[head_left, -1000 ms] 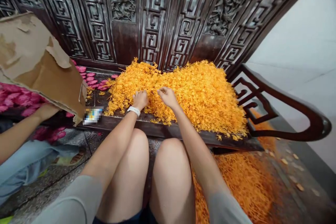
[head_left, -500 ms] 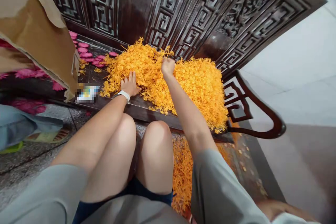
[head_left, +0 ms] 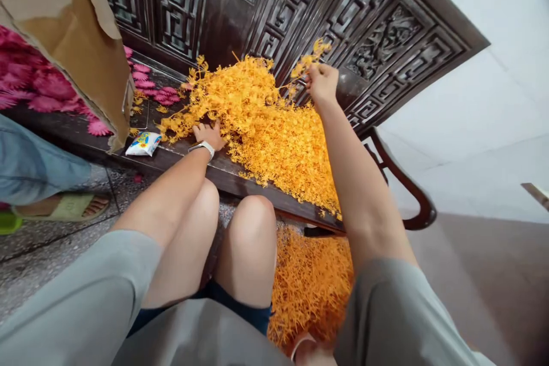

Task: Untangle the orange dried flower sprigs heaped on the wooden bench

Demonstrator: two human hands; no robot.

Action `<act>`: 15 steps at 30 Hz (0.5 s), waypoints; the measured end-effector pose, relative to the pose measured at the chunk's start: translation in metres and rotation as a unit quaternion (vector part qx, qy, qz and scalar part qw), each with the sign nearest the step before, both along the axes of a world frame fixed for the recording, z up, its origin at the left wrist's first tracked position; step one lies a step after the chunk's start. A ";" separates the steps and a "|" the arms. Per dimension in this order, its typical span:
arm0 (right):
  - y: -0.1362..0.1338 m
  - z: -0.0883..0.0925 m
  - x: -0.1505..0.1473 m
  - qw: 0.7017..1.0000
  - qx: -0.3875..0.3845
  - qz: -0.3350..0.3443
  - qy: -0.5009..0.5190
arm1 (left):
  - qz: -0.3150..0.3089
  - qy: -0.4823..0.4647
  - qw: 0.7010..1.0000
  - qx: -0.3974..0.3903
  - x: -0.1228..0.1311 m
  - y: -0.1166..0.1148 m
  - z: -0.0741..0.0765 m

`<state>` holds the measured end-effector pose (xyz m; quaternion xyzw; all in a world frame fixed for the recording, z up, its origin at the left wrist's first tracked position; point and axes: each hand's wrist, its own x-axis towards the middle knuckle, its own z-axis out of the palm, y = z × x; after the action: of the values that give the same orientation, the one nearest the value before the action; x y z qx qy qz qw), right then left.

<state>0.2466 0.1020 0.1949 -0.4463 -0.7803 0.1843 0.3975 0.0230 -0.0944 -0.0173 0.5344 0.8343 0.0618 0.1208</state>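
Note:
A big heap of small orange artificial flower sprigs (head_left: 274, 126) covers the seat of a dark carved wooden bench (head_left: 240, 174). My right hand (head_left: 322, 82) is raised above the heap near the carved backrest, fingers closed on a strand of orange sprigs (head_left: 305, 63) that trails back down to the pile. My left hand (head_left: 207, 134), with a white wristband, rests at the heap's near left edge, its fingers tucked under the sprigs and mostly hidden.
More orange sprigs (head_left: 313, 280) lie on the floor under the bench. Pink flowers (head_left: 47, 88) and a torn cardboard box (head_left: 72, 23) occupy the bench's left. A small white packet (head_left: 144, 143) lies by the edge. Another person's leg and sandal (head_left: 64, 206) are at left.
My right hand has risen up and right from the heap, pulling a strand of orange sprigs. My left hand has slid into the pile's edge. The view has tilted rightward.

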 end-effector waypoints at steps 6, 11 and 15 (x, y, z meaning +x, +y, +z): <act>-0.082 -0.038 -0.034 0.969 -0.174 0.171 0.039 | -0.011 -0.085 0.963 0.255 0.034 -0.006 0.042; -0.168 -0.087 -0.037 0.944 -0.132 0.299 -0.039 | -0.085 -0.140 0.933 0.320 0.029 0.005 0.039; -0.202 -0.107 -0.005 0.960 -0.136 0.237 0.056 | -0.139 -0.157 0.940 0.269 0.007 0.008 0.012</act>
<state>0.2415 -0.0998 0.0880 -0.2868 -0.8079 0.4023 0.3212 0.0299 -0.0864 -0.0051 0.6407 0.6745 0.3500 0.1097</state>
